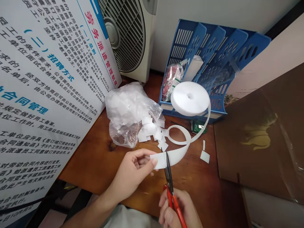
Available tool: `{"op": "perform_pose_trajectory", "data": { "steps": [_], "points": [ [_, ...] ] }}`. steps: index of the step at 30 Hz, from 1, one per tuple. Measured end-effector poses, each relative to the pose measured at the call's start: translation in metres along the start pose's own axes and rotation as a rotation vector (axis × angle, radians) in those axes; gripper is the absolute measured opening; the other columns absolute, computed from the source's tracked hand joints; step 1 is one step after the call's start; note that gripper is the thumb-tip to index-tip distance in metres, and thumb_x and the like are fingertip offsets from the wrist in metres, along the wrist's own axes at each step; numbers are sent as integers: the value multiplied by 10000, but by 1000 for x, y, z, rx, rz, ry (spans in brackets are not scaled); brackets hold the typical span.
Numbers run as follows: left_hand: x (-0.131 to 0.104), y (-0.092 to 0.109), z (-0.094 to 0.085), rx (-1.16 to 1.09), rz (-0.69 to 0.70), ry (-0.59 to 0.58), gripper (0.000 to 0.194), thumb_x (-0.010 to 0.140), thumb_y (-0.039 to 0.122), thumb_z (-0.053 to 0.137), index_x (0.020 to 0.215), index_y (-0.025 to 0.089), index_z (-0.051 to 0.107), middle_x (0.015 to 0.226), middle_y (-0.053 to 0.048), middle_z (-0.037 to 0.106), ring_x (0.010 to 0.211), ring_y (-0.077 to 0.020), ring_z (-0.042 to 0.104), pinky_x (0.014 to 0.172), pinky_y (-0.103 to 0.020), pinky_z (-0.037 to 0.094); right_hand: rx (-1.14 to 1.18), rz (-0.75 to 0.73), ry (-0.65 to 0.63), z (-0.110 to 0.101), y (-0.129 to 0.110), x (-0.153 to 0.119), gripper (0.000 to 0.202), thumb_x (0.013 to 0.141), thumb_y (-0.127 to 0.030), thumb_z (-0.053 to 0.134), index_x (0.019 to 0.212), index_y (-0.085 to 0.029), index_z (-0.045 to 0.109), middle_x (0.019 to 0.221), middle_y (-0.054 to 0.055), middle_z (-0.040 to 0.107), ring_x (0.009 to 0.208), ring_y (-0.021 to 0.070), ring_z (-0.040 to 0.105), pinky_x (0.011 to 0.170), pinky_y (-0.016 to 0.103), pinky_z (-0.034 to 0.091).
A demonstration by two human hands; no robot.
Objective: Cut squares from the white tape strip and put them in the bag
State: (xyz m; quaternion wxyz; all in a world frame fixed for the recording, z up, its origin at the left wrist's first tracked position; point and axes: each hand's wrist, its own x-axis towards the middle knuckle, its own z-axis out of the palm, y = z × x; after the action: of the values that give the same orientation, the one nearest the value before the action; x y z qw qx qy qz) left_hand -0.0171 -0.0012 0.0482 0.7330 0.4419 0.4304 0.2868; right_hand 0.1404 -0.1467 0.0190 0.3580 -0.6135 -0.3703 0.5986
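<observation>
Between thumb and fingers, my left hand (135, 169) pinches the free end of a white strip of tape (177, 156). My right hand (178, 209) grips red-handled scissors (169, 179), whose dark blades are across the strip just right of my left thumb. From there the strip curls in a loop up to a white roll (190, 98), which rests at the front of a blue file rack. Beyond my left hand lies a pile of cut white squares (150, 128), spilling out beside a clear plastic bag (129, 109).
The blue file rack (175, 47) holds a packet with red contents (172, 79). A green tape measure (199, 126) and a loose white piece (205, 156) lie on the wooden table (197, 183). A fan (128, 34) stands behind, a printed board (47, 79) left, a brown box (258, 136) right.
</observation>
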Motion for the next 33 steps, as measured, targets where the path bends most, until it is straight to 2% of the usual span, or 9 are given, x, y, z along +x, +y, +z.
{"op": "perform_pose_trajectory", "data": {
  "steps": [6, 21, 28, 33],
  "points": [
    [2, -3, 0, 5, 3, -1, 174, 879, 310, 714, 956, 155, 734, 746, -14, 689, 646, -106, 599, 633, -196, 516, 13, 17, 8, 0, 1, -3, 540, 828, -690, 597, 911, -157, 580, 643, 51, 638, 480, 148, 541, 491, 287, 411],
    [-1, -3, 3, 15, 2, 14, 181, 867, 325, 721, 949, 165, 740, 771, -27, 701, 675, -133, 614, 646, -221, 516, 41, 1, -29, -1, 3, -3, 522, 801, -672, 643, 890, -161, 584, 630, 39, 632, 456, 134, 521, 459, 259, 386],
    [1, -3, 4, 33, 12, 2, 172, 876, 320, 719, 951, 166, 739, 782, -26, 701, 701, -132, 616, 675, -218, 509, 54, 12, -24, 0, 3, -6, 547, 848, -691, 578, 934, -152, 553, 635, 26, 627, 469, 127, 521, 532, 282, 395],
    [0, -3, 3, 38, 14, 0, 175, 876, 316, 721, 959, 163, 741, 782, -24, 700, 700, -128, 611, 676, -215, 502, 99, 43, -31, 2, -2, -7, 581, 823, -720, 596, 936, -152, 552, 645, 31, 633, 449, 124, 527, 484, 261, 390]
  ]
}}
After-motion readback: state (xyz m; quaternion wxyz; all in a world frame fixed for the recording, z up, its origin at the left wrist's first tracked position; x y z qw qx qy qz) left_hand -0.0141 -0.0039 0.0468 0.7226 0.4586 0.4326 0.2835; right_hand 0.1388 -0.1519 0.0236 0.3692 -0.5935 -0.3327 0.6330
